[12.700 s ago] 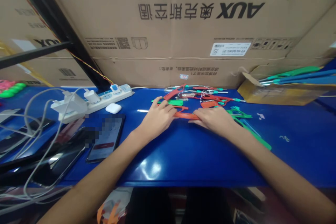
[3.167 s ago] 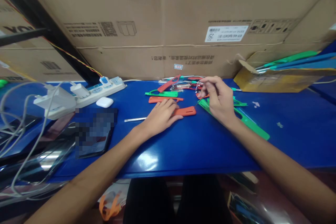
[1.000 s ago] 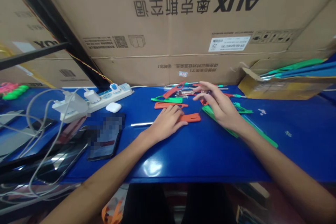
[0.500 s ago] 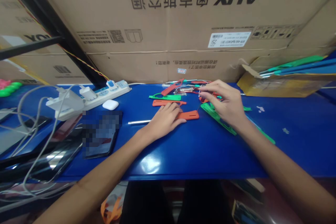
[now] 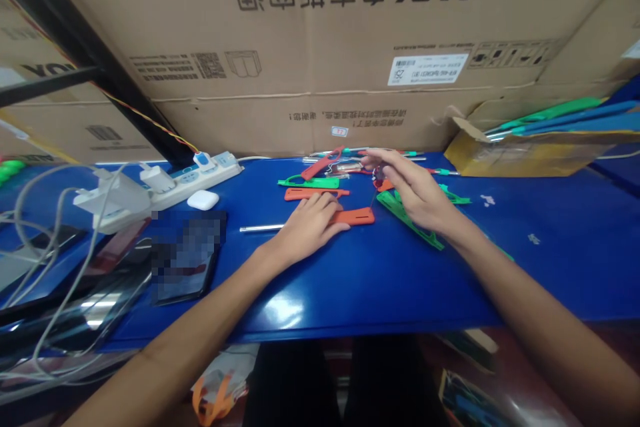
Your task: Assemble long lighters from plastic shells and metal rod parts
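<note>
The orange handle (image 5: 356, 216) lies beneath our left hand (image 5: 311, 221), thumb and fingers closed about it, long axis running sideways. Its bare end points right, toward our right hand (image 5: 417, 192); whether that one pinches anything, we cannot tell. Our left is nearer, touching.

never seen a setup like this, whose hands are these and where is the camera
There is no machine here, just one person's bare hands. Every picture comes from a single camera on that person's head, looking forward and down at a blue table. The left hand holds an orange handle against the table; a metal tube shows on the hand's other side. The right hand is raised near a thin wire at the handle's end; whether it grips anything is unclear. Around them lie green handles, a phone, a white case and a power strip. A box of green and blue pieces stands at the right.
</note>
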Motion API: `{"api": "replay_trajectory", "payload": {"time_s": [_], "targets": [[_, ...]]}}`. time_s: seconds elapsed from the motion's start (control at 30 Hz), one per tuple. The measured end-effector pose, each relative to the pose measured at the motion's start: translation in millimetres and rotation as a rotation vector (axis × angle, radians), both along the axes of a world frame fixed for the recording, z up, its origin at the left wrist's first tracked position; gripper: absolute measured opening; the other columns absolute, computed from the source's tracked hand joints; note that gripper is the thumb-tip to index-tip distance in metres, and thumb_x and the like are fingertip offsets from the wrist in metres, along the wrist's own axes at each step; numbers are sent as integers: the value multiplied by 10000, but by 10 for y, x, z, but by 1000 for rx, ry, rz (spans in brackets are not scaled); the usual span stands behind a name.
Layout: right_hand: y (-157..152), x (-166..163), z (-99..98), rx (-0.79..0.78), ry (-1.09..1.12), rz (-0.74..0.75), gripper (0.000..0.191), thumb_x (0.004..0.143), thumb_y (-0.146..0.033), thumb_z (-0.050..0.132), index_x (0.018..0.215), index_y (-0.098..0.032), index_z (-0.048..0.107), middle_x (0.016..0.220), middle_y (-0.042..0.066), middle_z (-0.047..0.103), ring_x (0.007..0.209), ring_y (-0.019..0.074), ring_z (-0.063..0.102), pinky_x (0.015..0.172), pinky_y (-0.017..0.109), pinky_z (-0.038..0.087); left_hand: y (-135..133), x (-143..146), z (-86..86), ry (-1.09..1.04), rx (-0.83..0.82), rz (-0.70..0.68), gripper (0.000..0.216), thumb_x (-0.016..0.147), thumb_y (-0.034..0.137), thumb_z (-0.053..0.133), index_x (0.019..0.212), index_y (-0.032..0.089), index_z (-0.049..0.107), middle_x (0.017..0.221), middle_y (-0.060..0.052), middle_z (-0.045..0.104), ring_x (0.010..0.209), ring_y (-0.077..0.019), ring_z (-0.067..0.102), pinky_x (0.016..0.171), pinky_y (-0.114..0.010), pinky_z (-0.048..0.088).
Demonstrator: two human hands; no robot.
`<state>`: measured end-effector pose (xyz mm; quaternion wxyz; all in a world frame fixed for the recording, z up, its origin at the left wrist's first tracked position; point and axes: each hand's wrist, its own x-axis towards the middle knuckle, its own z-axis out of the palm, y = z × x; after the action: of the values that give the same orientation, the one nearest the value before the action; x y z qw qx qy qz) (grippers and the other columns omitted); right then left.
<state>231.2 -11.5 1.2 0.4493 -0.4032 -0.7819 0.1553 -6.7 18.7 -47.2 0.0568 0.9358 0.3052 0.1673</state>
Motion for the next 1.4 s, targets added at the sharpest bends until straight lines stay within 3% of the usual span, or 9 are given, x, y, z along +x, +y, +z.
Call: {"api": "replay_trajectory", "payload": {"time_s": [0.2, 0.37, 0.53, 0.73, 0.93, 1.03, 1.13, 1.27, 1.4], "targets": [[10, 60, 21, 154, -40, -158, 219, 984, -364, 621, 1159, -265, 709, 991, 42, 716, 870, 211, 674, 850, 386, 546, -11, 6, 0, 30, 39, 10, 413, 1040, 493, 466, 1178, 132, 612, 1213, -118, 624, 1174, -283, 571, 1023, -438, 470], [2, 111, 48, -17, 12, 12, 348, 1065, -313, 446, 1378, -280, 594, 1136, 54, 724, 1017, 205, 689, 892, 384, 554, -39, 22, 25, 71, 61, 18, 413, 1048, 486, 449, 1148, 120, 613, 1219, -137, 624, 1180, -287, 574, 1023, -438, 472], [3, 70, 40, 125, -7, -94, 224, 971, -349, 645, 1162, -265, 725, 946, 31, 718, 817, 194, 671, 808, 377, 556, -58, 30, 67, 96, 39, 28, 402, 1034, 483, 484, 1125, 118, 625, 1265, -148, 611, 1209, -298, 566, 1023, -448, 481], [-47, 71, 100, -54, 5, 75, 372, 1051, -326, 473, 1411, -281, 553, 1124, 59, 718, 1019, 212, 687, 871, 389, 567, -46, 28, 47, 74, 53, 18, 429, 1041, 499, 457, 1133, 115, 624, 1232, -147, 622, 1200, -300, 572, 1024, -449, 478], [-59, 128, 169, 115, -85, -103, 153, 957, -372, 661, 1034, -268, 744, 929, 34, 731, 869, 217, 689, 889, 402, 550, -39, 32, 32, 58, 47, 13, 433, 1038, 510, 459, 1118, 118, 622, 1219, -145, 626, 1183, -298, 581, 1011, -443, 481], [-77, 145, 203, 29, -76, -30, 249, 1030, -338, 529, 1163, -274, 729, 1147, 59, 725, 1091, 234, 667, 977, 417, 521, -47, 33, 38, 63, 60, 16, 434, 1034, 512, 464, 1109, 113, 616, 1210, -144, 623, 1162, -291, 586, 1007, -432, 480], [-85, 155, 195, -89, 51, 63, 283, 1018, -323, 558, 1271, -288, 678, 1079, 46, 732, 1002, 217, 691, 871, 386, 564, -50, 36, 40, 71, 48, 23, 440, 1036, 523, 450, 1117, 121, 609, 1232, -144, 615, 1151, -287, 587, 990, -437, 487], [-61, 129, 141, 55, 26, -63, 204, 941, -337, 685, 1130, -305, 753, 926, 21, 693, 830, 195, 667, 793, 370, 560, -45, 36, 28, 73, 33, 18, 444, 1038, 535, 438, 1123, 138, 619, 1269, -142, 602, 1198, -293, 562, 988, -447, 493], [-59, 105, 137, 45, -58, -36, 313, 1031, -310, 516, 1291, -311, 689, 1185, 57, 706, 1098, 229, 652, 961, 420, 525, -39, 28, 25, 88, 51, 19, 451, 1025, 544, 457, 1126, 137, 622, 1271, -141, 601, 1193, -292, 565, 998, -453, 493]]}}
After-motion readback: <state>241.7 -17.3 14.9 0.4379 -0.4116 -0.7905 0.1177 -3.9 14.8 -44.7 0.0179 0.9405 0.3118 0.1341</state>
